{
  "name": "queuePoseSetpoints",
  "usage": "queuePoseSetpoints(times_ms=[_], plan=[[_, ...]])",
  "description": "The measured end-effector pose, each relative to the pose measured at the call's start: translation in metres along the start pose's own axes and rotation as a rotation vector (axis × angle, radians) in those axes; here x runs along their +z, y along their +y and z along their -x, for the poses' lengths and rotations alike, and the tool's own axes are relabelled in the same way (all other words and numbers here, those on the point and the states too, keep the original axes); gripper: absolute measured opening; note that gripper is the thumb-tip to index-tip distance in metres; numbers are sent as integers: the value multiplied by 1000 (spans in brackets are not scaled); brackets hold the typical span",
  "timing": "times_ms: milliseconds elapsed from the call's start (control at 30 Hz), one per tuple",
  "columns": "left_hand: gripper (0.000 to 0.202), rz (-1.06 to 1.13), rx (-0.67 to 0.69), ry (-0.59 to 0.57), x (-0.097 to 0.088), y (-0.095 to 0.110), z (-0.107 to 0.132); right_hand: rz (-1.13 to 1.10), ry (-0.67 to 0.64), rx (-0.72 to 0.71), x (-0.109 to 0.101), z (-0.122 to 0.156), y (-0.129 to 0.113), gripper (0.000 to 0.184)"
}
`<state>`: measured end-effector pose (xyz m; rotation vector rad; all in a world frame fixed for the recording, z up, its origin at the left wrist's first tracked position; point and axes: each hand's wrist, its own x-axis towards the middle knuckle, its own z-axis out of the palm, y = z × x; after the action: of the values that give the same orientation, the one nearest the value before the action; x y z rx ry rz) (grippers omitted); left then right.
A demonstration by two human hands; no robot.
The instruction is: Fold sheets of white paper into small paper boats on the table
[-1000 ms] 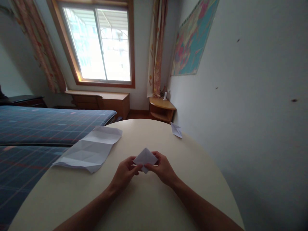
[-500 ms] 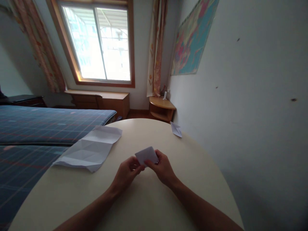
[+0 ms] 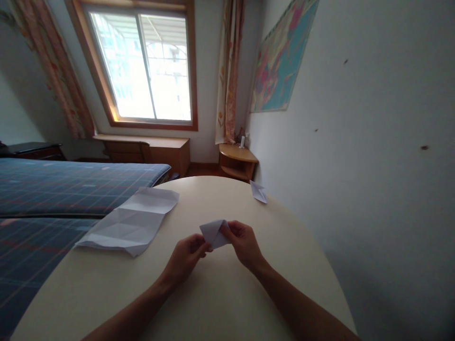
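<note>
A small folded piece of white paper [image 3: 212, 231] is held between my two hands, just above the middle of the table. My left hand [image 3: 187, 253] pinches its lower left corner, thumb on the near side. My right hand [image 3: 245, 241] grips the right side, with its thumb or a finger pressed into a fold; a slanting crease runs down the paper's face there. The fingers behind the paper are hidden.
The round cream table [image 3: 206, 298] carries creased white sheets [image 3: 131, 220] at left and a small folded paper piece [image 3: 259, 192] near the far right edge. A blue plaid mattress [image 3: 71, 184] adjoins the table's left; a white wall [image 3: 373, 199] stands close at right.
The right hand's thumb area has shifted up and into the paper, and a slanting fold now shows across its face. The left hand keeps its pinch. The view has shifted slightly.
</note>
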<state>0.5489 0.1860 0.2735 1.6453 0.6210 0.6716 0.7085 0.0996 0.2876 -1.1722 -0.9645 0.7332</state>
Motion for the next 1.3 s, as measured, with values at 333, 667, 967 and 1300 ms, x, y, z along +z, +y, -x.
queuePoseSetpoints(times_ms=[333, 667, 967, 1300], plan=[[23, -116, 71, 2, -2, -4, 1, -21, 49, 42, -1, 1, -1, 39], [22, -156, 52, -17, -2, -5, -1, -2, 83, 0, 2, 4, -4, 29], [19, -114, 48, -94, -2, 1, 1, 37, 97, -16, -3, 3, -6, 29], [20, -154, 90, -58, -2, -7, 2, -38, -5, 17, -6, -1, -1, 31]])
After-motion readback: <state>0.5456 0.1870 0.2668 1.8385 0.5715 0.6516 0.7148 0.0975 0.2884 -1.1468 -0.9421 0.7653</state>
